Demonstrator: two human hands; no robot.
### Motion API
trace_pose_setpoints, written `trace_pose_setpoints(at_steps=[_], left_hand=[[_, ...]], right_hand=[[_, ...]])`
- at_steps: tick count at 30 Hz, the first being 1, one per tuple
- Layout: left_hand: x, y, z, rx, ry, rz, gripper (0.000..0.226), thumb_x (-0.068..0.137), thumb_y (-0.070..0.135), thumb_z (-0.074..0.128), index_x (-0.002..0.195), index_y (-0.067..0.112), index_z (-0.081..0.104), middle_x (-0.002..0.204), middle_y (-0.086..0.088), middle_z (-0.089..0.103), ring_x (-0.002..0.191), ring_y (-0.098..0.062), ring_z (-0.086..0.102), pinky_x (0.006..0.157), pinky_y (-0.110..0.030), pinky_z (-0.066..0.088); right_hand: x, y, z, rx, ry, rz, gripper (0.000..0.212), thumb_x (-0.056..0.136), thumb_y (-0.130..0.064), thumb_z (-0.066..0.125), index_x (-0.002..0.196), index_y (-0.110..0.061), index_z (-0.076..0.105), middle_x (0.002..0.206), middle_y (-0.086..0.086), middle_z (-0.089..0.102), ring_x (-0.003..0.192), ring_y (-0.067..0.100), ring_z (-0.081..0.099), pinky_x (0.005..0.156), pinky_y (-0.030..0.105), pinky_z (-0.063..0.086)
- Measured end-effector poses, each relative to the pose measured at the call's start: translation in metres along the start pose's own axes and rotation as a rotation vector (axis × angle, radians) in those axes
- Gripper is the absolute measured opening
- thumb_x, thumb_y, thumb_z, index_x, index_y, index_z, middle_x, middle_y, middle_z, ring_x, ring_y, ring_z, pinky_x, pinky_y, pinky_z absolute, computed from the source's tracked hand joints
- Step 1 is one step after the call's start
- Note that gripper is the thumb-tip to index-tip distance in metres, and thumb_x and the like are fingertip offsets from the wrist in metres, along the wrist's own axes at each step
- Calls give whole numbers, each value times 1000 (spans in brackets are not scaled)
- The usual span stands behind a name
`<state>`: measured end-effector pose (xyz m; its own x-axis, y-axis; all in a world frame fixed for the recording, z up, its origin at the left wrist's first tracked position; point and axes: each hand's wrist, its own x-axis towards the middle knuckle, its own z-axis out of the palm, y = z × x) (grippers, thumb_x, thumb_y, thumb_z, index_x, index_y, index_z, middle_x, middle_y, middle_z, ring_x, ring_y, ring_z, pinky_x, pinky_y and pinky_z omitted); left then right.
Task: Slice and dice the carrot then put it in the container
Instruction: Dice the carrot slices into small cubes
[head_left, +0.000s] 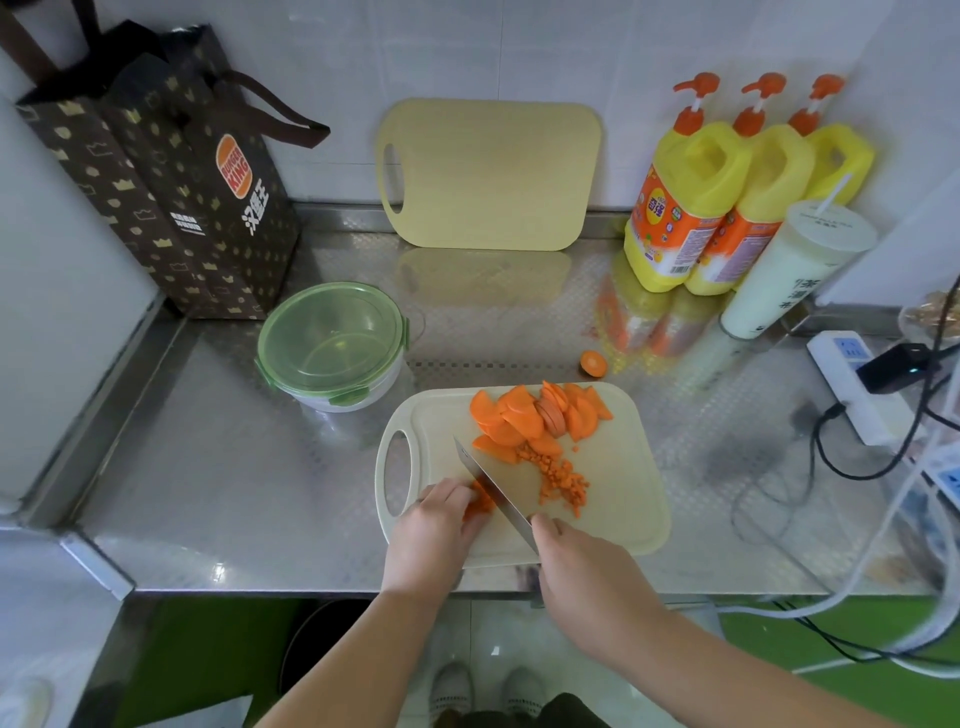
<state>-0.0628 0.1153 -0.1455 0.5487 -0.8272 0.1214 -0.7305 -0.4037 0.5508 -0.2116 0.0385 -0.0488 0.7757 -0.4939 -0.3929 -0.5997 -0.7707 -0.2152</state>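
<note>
The left hand (436, 525) curls its fingertips down over a small carrot bit (479, 503) and pins it to the board (623, 499). The right hand (587, 566) is wrapped round the handle of the knife (488, 483); the handle itself is hidden in the fist. The blade runs slantwise from that hand up past the left fingertips, touching or just beside the bit.

Right of the blade lies a loose heap of dice (561, 480). Beyond it, at the far edge of the board, is a pile of half-round slices (535, 415), not yet diced. A stub (593, 362) sits on the counter (208, 467) just off the board.

Carrot is likely stiff and crisp, so it should cut clean rather than squash, but small pieces may skid or roll under the edge. The flat cut face down gives the steadiest hold, with fingertips tucked back from the blade. The dice are light and scatter easily; they look better scooped on the blade or tipped from the board than pinched.

The container (332, 364) stands left of the board with its green lid (332, 332) on, which probably must come off first.
</note>
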Motion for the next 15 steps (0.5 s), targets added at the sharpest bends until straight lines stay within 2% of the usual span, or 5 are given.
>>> trace_pose_setpoints(at_steps=[5,8,10,12,15], left_hand=[[0,-4,3,-24,12,16,12,76,25,78,81,19,69,82,8,65,74,-16,63,58,-29,54],[0,-6,5,-15,22,39,12,76,27,75,79,18,68,79,8,65,71,-16,62,55,-29,54],[0,-6,5,-12,29,43,13,76,31,70,78,18,68,77,7,64,69,-16,62,53,-30,54],[-1,-5,4,-15,40,54,13,74,28,74,78,17,67,76,6,63,67,-16,61,52,-28,53],[0,-3,2,-27,35,62,15,73,25,79,79,18,67,79,8,63,69,-13,61,53,-26,52]], right_hand=[[7,-1,3,-58,-49,11,39,94,-4,46,130,-10,33,99,2,56,69,17,47,46,21,24],[11,1,11,-67,-66,21,53,93,-8,52,139,-10,25,108,2,57,71,16,47,46,21,24],[13,2,15,-46,-53,30,55,93,-8,52,140,-11,25,110,2,57,73,16,50,49,22,28],[16,4,15,4,-22,43,46,96,-11,49,137,-11,29,104,0,57,73,16,50,51,22,30],[19,8,9,83,27,53,25,99,-14,40,123,-13,41,74,-9,42,61,11,42,46,20,24]])
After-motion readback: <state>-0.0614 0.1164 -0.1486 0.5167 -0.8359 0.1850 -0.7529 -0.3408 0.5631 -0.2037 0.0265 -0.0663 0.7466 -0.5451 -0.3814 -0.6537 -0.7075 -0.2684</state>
